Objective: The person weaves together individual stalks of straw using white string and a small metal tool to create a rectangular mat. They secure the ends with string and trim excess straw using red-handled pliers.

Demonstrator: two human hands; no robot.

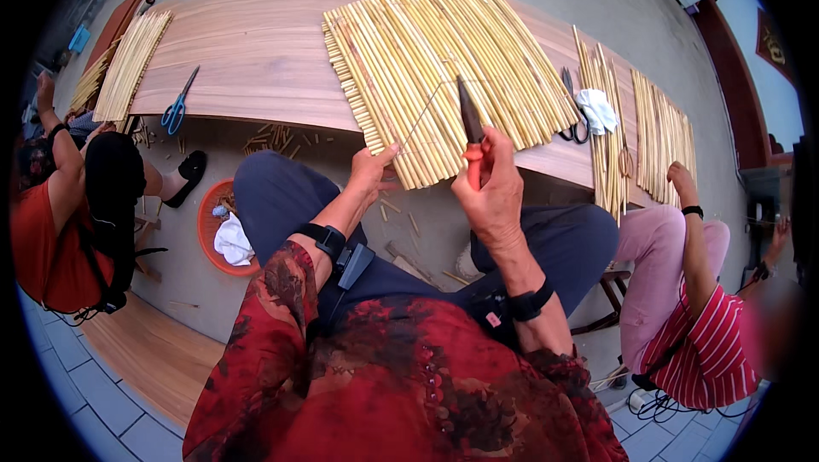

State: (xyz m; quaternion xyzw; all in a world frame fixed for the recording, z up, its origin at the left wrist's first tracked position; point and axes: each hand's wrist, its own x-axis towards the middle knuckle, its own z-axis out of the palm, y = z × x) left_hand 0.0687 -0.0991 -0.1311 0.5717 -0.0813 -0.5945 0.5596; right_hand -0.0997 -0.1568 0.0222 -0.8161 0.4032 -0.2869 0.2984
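A mat of pale yellow cane sticks (435, 35) lies side by side on the wooden table, overhanging its near edge. My right hand (492, 191) is closed round a red-handled tool (467, 116) with a dark pointed metal head, like pliers, whose tip rests on or just over the mat's middle. My left hand (371, 170) is closed at the mat's lower left corner, fingertips on the stick ends. A thin wire or cord (418, 121) runs from near my left fingers up toward the tool's tip; whether I grip it is unclear.
Blue scissors (177, 108), stick bundles (130, 65), dark scissors (578, 127), a white cloth (597, 110) and more sticks (661, 133) lie along the table (239, 44). Co-workers sit left (47, 232) and right (699, 342). An orange basket (213, 236) and cut pieces are on the floor.
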